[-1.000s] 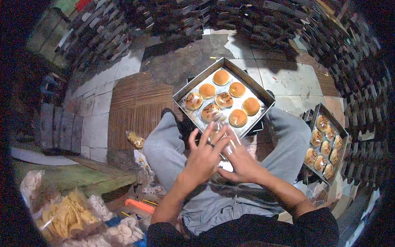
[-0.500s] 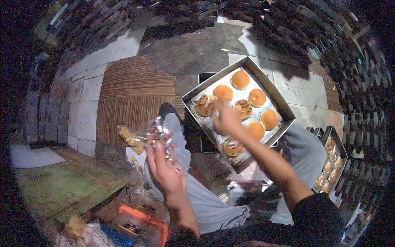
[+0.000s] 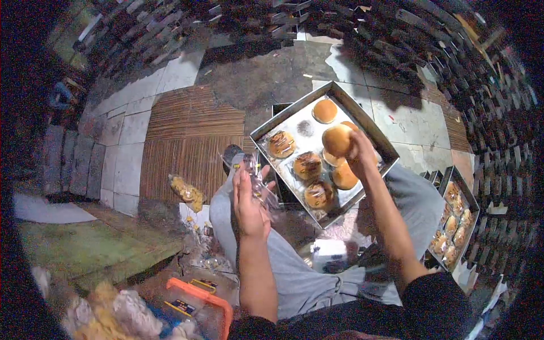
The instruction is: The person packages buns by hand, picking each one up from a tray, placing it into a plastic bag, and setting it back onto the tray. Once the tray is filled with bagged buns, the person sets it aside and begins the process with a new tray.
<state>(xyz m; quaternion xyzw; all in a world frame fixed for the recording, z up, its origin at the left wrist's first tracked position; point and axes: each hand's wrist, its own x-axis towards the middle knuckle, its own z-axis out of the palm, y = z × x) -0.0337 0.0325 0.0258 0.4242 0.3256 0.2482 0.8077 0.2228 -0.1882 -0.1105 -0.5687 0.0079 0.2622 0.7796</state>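
Note:
My right hand [image 3: 362,152] grips a plain round golden bun [image 3: 337,140] and lifts it above the metal tray [image 3: 369,117], overlapping other buns behind it. Clear crinkled plastic wrappers [image 3: 256,173] lie against the fingers of my left hand [image 3: 249,207], held between thumb and fingers to the left of the tray. In the tray sit an uncovered bun [image 3: 324,111] at the far corner and a brown-striped bun [image 3: 281,144] at the left. Nearer to me, a bun in clear plastic [image 3: 319,195] rests by the front corner. A dark smudge marks the white tray lining.
On the right stands a second tray [image 3: 453,226] of wrapped buns. A bag of yellowish pieces [image 3: 186,192] lies left of my leg. An orange-rimmed container [image 3: 198,294] is at lower left, beside a green board [image 3: 102,243]. Stacked dark pieces line the far floor.
My right hand has moved from the tray's left side to its right and now holds a bun. The bun at the smudged spot is gone. My left hand has shifted slightly right and up.

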